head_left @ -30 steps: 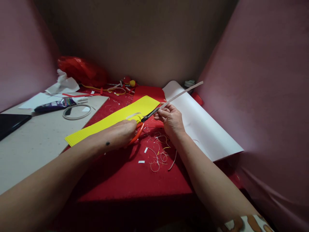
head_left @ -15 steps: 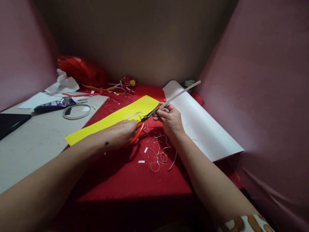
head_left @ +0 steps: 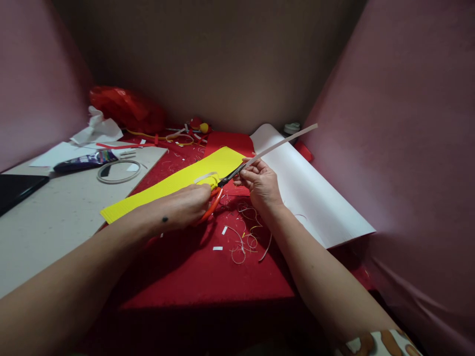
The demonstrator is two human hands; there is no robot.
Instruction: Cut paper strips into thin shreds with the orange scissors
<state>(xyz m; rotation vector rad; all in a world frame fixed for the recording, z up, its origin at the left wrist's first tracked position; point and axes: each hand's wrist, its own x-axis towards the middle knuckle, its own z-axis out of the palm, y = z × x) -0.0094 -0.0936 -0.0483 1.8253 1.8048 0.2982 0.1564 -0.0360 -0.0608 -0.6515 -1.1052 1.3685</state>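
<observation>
One pair of orange-handled scissors (head_left: 215,205) is gripped in the curled left hand (head_left: 193,201) in the head view, its dark blades pointed toward the right hand (head_left: 264,183), by which a thin pale strip (head_left: 284,143) is pinched, its free end raised to the right. The strip is held just beside the blades, in front of a white sheet (head_left: 308,193), though whether it is touched by them cannot be told. A yellow corrugated sheet (head_left: 174,180) is partly hidden by the left hand, and thread scraps (head_left: 252,241) are scattered nearer the viewer on red cloth (head_left: 208,279).
</observation>
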